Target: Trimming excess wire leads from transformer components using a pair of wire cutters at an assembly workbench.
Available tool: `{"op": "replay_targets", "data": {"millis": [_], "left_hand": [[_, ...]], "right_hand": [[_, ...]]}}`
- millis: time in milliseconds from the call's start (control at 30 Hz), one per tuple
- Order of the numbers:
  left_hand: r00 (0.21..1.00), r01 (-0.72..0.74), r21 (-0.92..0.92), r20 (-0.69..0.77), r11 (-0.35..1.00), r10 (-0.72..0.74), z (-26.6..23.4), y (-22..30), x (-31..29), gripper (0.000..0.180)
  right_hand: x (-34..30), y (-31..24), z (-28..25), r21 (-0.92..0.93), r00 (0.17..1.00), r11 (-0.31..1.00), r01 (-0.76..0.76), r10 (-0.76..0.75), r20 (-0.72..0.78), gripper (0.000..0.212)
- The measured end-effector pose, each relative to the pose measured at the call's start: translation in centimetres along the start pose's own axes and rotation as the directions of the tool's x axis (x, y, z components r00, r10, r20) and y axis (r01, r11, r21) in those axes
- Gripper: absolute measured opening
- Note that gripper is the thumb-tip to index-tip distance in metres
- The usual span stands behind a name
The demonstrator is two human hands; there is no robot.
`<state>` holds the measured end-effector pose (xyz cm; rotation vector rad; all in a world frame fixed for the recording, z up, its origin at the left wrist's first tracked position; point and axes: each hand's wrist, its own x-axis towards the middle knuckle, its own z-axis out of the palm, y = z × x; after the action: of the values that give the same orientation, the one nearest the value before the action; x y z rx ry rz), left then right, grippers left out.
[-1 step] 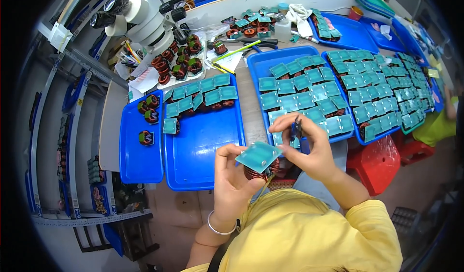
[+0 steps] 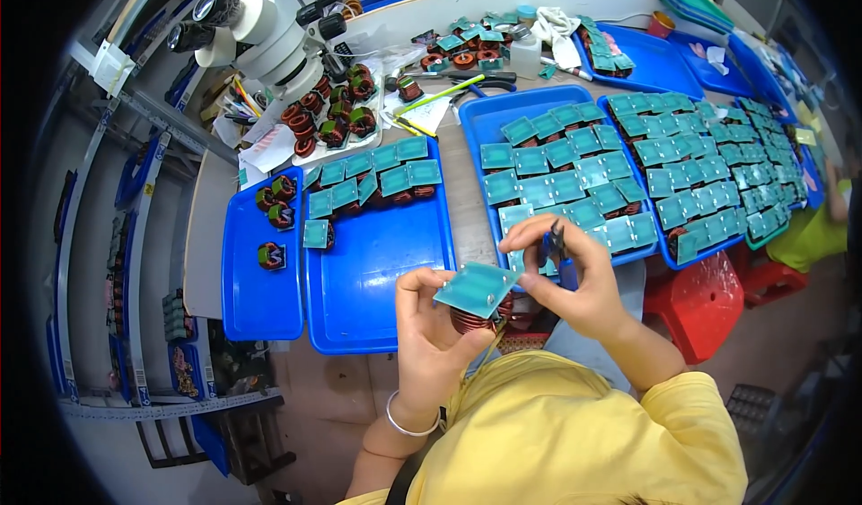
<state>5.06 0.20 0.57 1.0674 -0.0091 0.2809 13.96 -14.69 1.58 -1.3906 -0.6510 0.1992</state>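
Observation:
My left hand [image 2: 422, 325] grips a copper-wound toroidal coil [image 2: 470, 321] by its sides, with a square green circuit board [image 2: 479, 289] on its top face. The board lies slightly tilted, and a shiny spot shows near its front corner. My right hand [image 2: 584, 281] is closed around blue-handled nippers [image 2: 557, 252], whose dark jaws point up and away from the coil. The right thumb and fingertips are beside the board's right corner; whether they touch it I cannot tell.
A blue tray [image 2: 377, 298] with board-topped coils along its far side lies ahead left, beside a narrower tray [image 2: 260, 298] of coils. Fuller trays [image 2: 480, 119] stand to the right. Beyond are a microscope [image 2: 269, 43] and loose coils [image 2: 337, 114]. A red stool [image 2: 696, 307] is at right.
The coil and its board have shifted slightly left in my left hand's grip. In my right hand, the nippers have turned a little and show more plainly.

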Motion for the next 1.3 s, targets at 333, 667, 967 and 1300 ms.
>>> {"op": "replay_targets", "data": {"millis": [333, 667, 967, 1300], "left_hand": [[0.977, -0.184, 0.375, -0.030, 0.908, 0.211, 0.0, -0.7, -0.2, 0.070], [0.964, -0.228, 0.504, -0.004, 0.833, 0.266, -0.2, -0.7, -0.4, 0.073], [0.947, -0.278, 0.579, 0.031, 0.766, 0.321, -0.4, -0.8, -0.5, 0.079], [0.987, 0.103, -0.002, -0.124, 0.995, -0.102, 0.0, -0.5, -0.2, 0.070]], "right_hand": [[-1.0, 0.6, 0.9, 0.083, 0.992, 0.991, -0.107, 0.101, 0.075, 0.031], [-1.0, 0.9, 0.9, 0.091, 0.982, 0.982, -0.165, 0.155, 0.111, 0.028], [-0.9, 1.0, 0.8, 0.123, 0.982, 0.980, -0.158, 0.142, 0.125, 0.029], [-0.7, 0.8, 0.6, 0.077, 0.996, 0.995, -0.068, 0.063, 0.066, 0.031]]}}
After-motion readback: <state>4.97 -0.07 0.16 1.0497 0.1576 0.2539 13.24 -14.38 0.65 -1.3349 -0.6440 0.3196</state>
